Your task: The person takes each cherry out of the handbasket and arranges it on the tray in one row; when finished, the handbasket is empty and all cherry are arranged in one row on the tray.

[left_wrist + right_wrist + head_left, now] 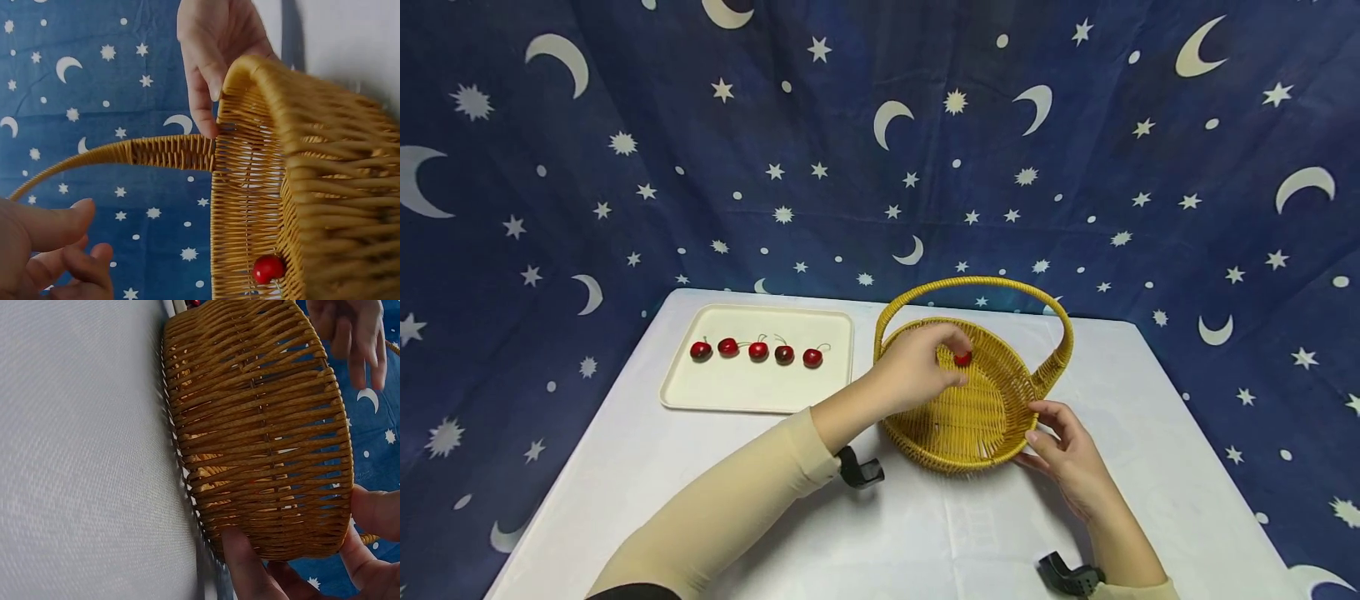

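Note:
A yellow woven basket (977, 417) with a tall arched handle stands on the table, tipped toward the near side in the head view. Over its inside hangs my left hand (917, 367), thumb and fingers apart and holding nothing. One red cherry (269, 269) is inside the basket, away from the left fingertips in the left wrist view. At the basket's right side, my right hand (1071, 454) grips the rim and wall. Its thumb and fingers show on the rim and the outer weave (269, 456) in the right wrist view.
Left of the basket lies a cream tray (737, 396) with several stemmed cherries (758, 350) in a row. A white cloth (955, 542) covers the table. Behind it hangs a dark blue curtain (850, 108) with moons and stars. The basket handle (977, 282) arches above the left hand.

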The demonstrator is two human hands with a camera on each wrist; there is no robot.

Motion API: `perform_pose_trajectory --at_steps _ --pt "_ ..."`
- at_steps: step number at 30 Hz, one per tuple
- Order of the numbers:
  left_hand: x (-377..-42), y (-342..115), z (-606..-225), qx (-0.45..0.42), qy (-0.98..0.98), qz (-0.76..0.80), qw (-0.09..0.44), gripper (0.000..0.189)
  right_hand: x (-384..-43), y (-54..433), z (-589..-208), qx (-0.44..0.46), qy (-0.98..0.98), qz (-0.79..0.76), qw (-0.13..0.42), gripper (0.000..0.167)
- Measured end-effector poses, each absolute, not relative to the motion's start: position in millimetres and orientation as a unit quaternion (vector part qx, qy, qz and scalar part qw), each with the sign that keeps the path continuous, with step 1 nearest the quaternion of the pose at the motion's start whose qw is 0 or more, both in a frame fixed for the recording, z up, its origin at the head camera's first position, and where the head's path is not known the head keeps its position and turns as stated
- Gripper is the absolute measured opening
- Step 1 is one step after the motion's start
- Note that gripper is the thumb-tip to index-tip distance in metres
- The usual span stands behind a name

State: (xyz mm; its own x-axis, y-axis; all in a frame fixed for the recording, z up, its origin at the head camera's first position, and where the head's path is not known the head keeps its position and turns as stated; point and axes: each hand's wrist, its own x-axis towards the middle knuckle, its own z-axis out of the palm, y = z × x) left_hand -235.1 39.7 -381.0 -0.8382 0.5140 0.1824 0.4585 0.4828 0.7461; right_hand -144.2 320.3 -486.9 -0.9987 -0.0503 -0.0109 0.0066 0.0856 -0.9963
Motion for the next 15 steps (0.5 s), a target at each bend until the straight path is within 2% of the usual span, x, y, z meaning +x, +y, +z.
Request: perform_pose_trajectory --at_steps 7,15 --pt "-260 71 -376 0.267 0.867 0.415 0.074 0.036 -144 321 -488 -0.017 0.737 -0.675 0.024 0.045" --pt "-294 84 -389 0.228 0.853 0.447 0.142 0.046 -146 322 -488 -0.026 0.734 -0.678 0.023 0.045"
